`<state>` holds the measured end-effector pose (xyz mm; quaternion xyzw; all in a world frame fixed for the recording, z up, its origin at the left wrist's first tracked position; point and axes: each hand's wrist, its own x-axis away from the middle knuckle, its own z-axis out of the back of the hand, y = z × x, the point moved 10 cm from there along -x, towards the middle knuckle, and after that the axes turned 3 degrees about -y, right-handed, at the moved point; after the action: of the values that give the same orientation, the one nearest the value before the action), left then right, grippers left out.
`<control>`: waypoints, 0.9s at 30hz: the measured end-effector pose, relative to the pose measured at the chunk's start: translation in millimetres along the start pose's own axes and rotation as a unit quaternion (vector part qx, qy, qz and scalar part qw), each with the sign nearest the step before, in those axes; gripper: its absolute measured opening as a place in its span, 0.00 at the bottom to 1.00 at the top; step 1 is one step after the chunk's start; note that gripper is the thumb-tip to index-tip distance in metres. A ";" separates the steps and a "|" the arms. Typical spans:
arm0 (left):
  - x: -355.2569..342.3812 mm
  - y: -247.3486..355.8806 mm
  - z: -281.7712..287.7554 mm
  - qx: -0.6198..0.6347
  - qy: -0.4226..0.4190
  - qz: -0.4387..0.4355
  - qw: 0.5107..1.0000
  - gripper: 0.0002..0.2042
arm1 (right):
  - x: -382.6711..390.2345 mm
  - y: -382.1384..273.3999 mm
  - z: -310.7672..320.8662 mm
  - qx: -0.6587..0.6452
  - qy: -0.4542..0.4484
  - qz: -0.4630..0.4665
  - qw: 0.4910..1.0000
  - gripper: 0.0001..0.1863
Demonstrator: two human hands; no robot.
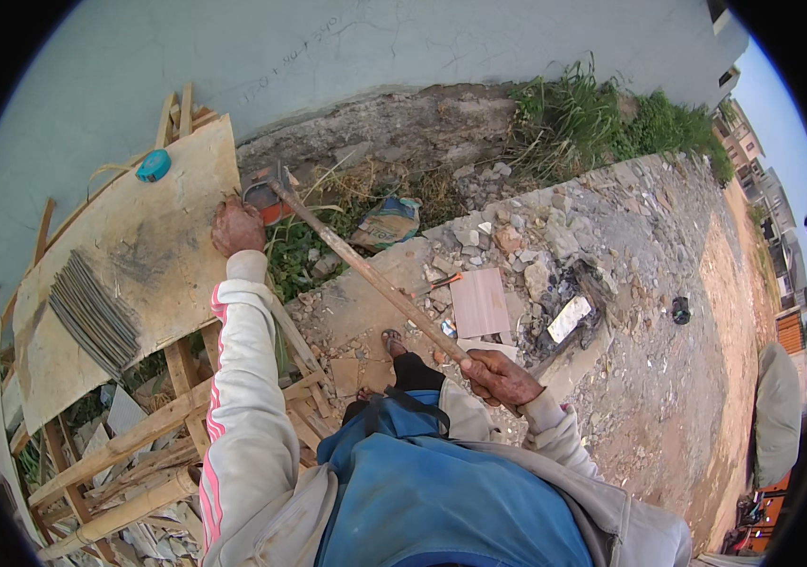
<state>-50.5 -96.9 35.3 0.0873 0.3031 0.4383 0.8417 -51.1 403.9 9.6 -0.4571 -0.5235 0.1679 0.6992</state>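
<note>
A long-handled tool with a brown, stick-like shaft [365, 268] slants across the middle; a small dark metal head at its far end sits by the board's edge. My right hand [503, 378] is wrapped round the near end of that shaft. Beside the tool's head, my left hand [237, 227] rests at the right edge of a plywood board [172, 217], its fingers curled; what they hold is hidden. A red and grey object [269, 200] shows just behind the tool's head. On the board lie a bundle of short metal rods [93, 312] and a teal tape measure [154, 165].
Timber poles [129, 515] prop the board at the left. A grey wall [375, 42] rises behind it. Rubble [555, 227], a pinkish tile [480, 302], an orange-handled tool [446, 280] and a crumpled sack [389, 222] lie on the ground. Weeds [569, 118] grow along the wall.
</note>
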 end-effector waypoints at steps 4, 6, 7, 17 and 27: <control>-3.8 -1.2 -0.9 0.031 -0.055 0.027 0.998 0.16 | -7.1 -5.2 26.3 0.050 -0.028 0.018 0.998 0.26; -5.0 -5.9 -0.2 0.036 -0.078 0.055 0.995 0.15 | -17.1 1.3 32.4 0.060 -0.043 -0.005 0.997 0.27; -8.8 -1.4 -1.3 0.069 -0.084 0.039 0.993 0.15 | -23.7 0.8 39.0 0.043 -0.039 0.004 0.998 0.27; -13.7 -31.3 -9.9 0.095 -0.098 0.093 0.986 0.11 | -187.1 -40.2 69.2 0.324 0.075 0.177 0.926 0.20; -1.5 -16.3 -14.5 0.432 -0.262 0.179 0.844 0.06 | -254.0 -100.7 101.2 0.187 -0.014 0.280 0.942 0.18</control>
<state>-48.6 -109.5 17.6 0.6064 0.2086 0.3667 0.6741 -265.8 216.7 -51.9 -0.4441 -0.3435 0.4575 0.6896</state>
